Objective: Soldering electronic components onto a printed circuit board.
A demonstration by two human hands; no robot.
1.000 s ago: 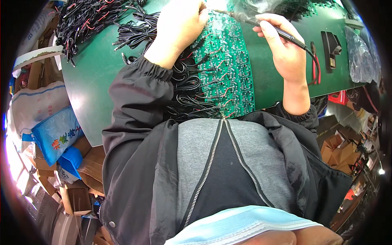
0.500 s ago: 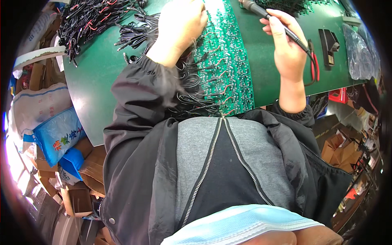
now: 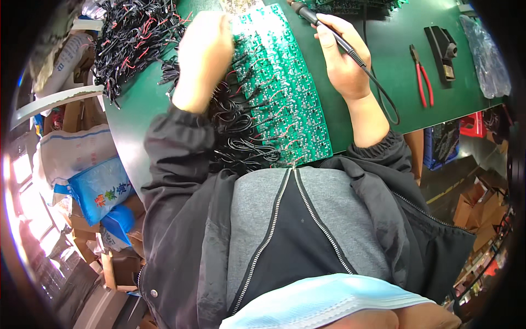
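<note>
My right hand [image 3: 348, 60] holds a soldering iron [image 3: 307, 14] like a pen, its tip end pointing up and left past the boards' far right corner. The iron's black cord loops down beside my wrist. At the far left edge of a long panel of green circuit boards [image 3: 298, 104] is my left hand [image 3: 208, 46], slightly blurred, with its fingers curled in. What it holds, if anything, is hidden. Short red and black wire ends lie across the boards, and bundled black cables [image 3: 241, 118] run along their left side.
A big heap of black cables [image 3: 139, 44] lies at the table's far left. On the right of the green table [image 3: 392, 66] are red-handled cutters [image 3: 421, 79], a black soldering iron stand [image 3: 441, 52] and a clear plastic bag [image 3: 485, 57]. More boards [image 3: 350, 6] lie at the far edge. Sacks and cardboard boxes stand to the left.
The view has turned a little. My right hand, with the soldering iron, has moved left, away from the cutters, which now show fully. My left hand also appears further left and nearer, beside the boards.
</note>
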